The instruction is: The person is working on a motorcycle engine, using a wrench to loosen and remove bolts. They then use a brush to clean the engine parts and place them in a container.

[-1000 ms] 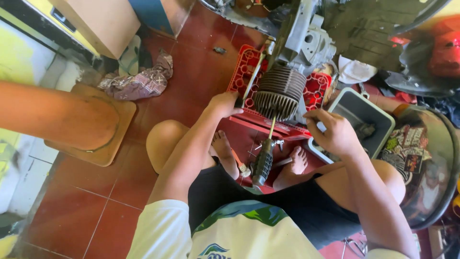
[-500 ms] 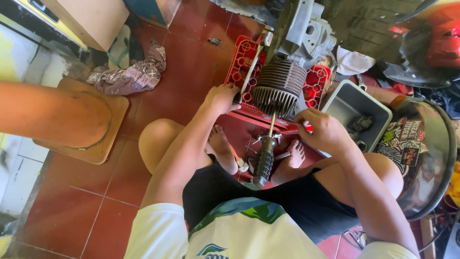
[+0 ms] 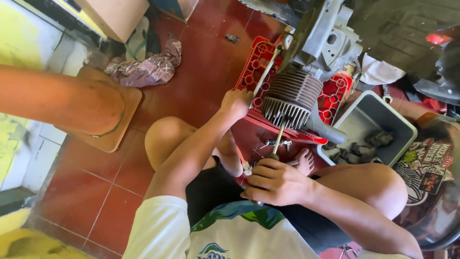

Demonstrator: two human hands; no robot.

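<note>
I sit on the floor in front of a finned grey engine cylinder [image 3: 293, 97] that hangs under a grey engine block [image 3: 329, 42]. My left hand [image 3: 236, 102] rests closed against the left side of the cylinder, on a thin metal rod [image 3: 265, 72] that runs up along it. My right hand [image 3: 274, 182] is wrapped around the handle of a screwdriver-like tool whose shaft [image 3: 278, 140] points up into the cylinder's lower face. The tool's handle is hidden inside my fist.
A red plastic crate [image 3: 255, 64] lies under the engine. A grey plastic tub [image 3: 378, 116] with dark parts stands to the right, a helmet with stickers [image 3: 429, 187] beyond it. A crumpled cloth [image 3: 148, 68] and a wooden board [image 3: 120, 124] lie on the red floor tiles at left.
My right hand has come down from beside the grey tub and closed around the tool's handle near my lap. My left hand stays at the cylinder's left side.
</note>
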